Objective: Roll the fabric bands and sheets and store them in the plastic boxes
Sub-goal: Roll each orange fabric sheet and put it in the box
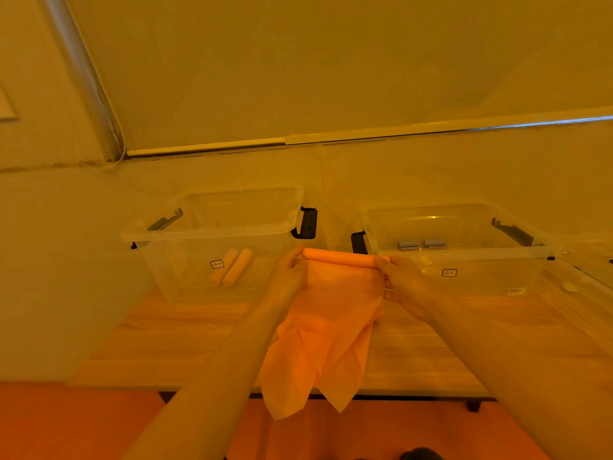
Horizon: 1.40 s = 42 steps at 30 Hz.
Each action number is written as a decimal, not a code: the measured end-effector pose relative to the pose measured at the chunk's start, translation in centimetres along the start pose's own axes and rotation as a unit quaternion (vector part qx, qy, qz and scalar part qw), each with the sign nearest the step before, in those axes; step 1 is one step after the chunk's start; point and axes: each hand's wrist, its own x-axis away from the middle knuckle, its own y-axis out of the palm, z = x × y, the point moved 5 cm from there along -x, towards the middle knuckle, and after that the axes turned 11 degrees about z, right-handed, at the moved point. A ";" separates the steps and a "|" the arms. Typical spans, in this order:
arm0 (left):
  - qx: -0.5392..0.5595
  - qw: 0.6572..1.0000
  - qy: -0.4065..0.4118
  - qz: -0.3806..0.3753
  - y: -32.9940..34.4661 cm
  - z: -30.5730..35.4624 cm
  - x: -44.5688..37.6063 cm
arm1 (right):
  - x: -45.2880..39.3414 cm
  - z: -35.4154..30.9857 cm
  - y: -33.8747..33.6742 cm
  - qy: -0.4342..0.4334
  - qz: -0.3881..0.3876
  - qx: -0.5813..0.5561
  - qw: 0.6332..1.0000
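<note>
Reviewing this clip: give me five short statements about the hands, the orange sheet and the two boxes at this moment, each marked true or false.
1. Both hands grip the orange sheet by its rolled top. True: left hand, right hand.
2. The sheet is fully rolled. False: most of it hangs loose below the roll.
3. The left box holds two orange rolls. True.
4. The right box holds orange rolls. False: it holds two small grey rolls.
5. Both boxes have lids on. False: both are open on top.

Two boxes [212,227] [464,250] – side by side
</note>
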 end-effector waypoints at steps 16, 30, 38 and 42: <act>-0.042 0.998 -0.030 -0.034 0.7 -0.3 0.2 | 0.2 0.2 0.8 0.005 0.010 0.015 1.000; -0.037 0.998 -0.042 -0.041 1.4 -0.6 0.5 | -0.1 0.0 0.9 -0.014 0.040 0.022 0.999; -0.035 0.997 -0.022 -0.065 1.4 -0.6 0.6 | 0.1 0.1 0.9 -0.020 0.038 0.026 0.999; -0.034 0.997 -0.024 -0.065 1.4 -0.9 0.5 | 0.0 0.1 0.7 -0.017 0.039 0.025 0.999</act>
